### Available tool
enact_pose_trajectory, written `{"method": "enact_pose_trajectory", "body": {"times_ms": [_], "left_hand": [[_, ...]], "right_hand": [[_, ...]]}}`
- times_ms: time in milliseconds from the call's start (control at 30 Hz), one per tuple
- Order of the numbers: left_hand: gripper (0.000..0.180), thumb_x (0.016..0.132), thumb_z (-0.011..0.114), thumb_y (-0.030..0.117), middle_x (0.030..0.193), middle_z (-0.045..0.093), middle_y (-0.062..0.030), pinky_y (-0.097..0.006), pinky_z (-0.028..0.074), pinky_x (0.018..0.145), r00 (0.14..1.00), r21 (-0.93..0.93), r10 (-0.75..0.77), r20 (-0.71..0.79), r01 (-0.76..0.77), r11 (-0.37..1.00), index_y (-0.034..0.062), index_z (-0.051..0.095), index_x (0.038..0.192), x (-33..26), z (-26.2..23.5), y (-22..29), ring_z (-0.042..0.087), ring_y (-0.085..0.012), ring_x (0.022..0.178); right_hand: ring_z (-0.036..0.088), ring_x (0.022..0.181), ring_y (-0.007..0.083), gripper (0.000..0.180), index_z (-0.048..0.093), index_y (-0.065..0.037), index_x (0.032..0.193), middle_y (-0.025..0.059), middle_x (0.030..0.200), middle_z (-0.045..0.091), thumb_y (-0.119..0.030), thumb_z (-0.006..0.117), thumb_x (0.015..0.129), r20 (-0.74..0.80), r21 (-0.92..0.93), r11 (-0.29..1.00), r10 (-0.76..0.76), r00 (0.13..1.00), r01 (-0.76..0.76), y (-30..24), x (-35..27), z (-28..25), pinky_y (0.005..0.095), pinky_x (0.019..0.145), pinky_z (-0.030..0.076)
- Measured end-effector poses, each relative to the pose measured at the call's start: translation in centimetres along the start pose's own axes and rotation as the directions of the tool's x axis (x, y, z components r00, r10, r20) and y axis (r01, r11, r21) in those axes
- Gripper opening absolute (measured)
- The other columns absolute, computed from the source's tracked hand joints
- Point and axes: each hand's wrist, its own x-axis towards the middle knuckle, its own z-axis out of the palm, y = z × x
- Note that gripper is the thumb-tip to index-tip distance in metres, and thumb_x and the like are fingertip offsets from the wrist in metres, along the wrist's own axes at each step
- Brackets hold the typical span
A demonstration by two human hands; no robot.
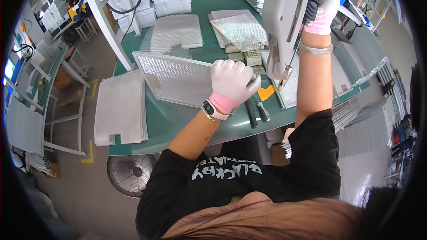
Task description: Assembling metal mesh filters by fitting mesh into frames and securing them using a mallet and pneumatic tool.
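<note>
At frame centre, our white-gloved left hand [232, 82] curls closed over the edge of a rectangular silver mesh filter panel [175, 79]. At upper right, our gloved right hand [326, 4] grips the handle of a grey hanging press tool [284, 18].

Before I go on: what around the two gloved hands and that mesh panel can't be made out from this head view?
- Head view: left hand fingertips curl under, hiding their grip on the mesh panel.
- Right hand is cut by the top edge; its grip on the hanging tool is unclear.
- The tool's tip is too small to identify.
</note>
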Motion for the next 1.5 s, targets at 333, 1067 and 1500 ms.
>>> {"method": "enact_pose_trajectory", "body": {"times_ms": [333,1067,1500], "left_hand": [[0.025,0.059,0.071,0.023,0.057,0.043,-0.0014,-0.038,0.033,0.058,1.000,-0.038,-0.023,-0.001,0.023,0.999,0.0151,0.048,0.055,-0.2,0.2,-0.3,0.045,-0.0219,0.056],[0.019,0.086,0.056,0.028,0.088,0.059,-0.0072,-0.041,0.037,0.075,0.999,-0.440,0.018,0.050,0.006,0.898,0.0118,0.060,0.095,-1.0,-1.5,-3.1,0.056,-0.0283,0.079],[0.021,0.082,0.061,0.030,0.086,0.060,-0.0034,-0.041,0.038,0.077,0.992,-0.315,0.064,0.106,-0.028,0.949,0.0119,0.061,0.094,-1.2,-1.7,-2.7,0.056,-0.0265,0.079]], "right_hand": [[0.064,0.104,0.0187,0.032,0.059,-0.004,0.123,0.0074,0.116,0.066,-0.024,0.052,0.099,-0.010,-0.138,0.982,-0.131,0.991,0.128,0.6,-0.7,0.1,0.0315,0.090,0.051],[0.057,0.061,0.0077,0.043,0.051,-0.008,0.127,0.0032,0.085,0.063,-0.039,0.053,0.097,-0.206,-0.317,0.948,-0.037,0.978,-0.031,4.5,-8.5,-1.7,0.0219,0.047,0.045],[0.061,0.064,0.0108,0.033,0.057,-0.007,0.112,0.0050,0.082,0.066,-0.036,0.054,0.096,-0.245,-0.334,0.939,-0.001,0.970,-0.083,3.8,-9.2,-1.7,0.0224,0.056,0.047]]}}
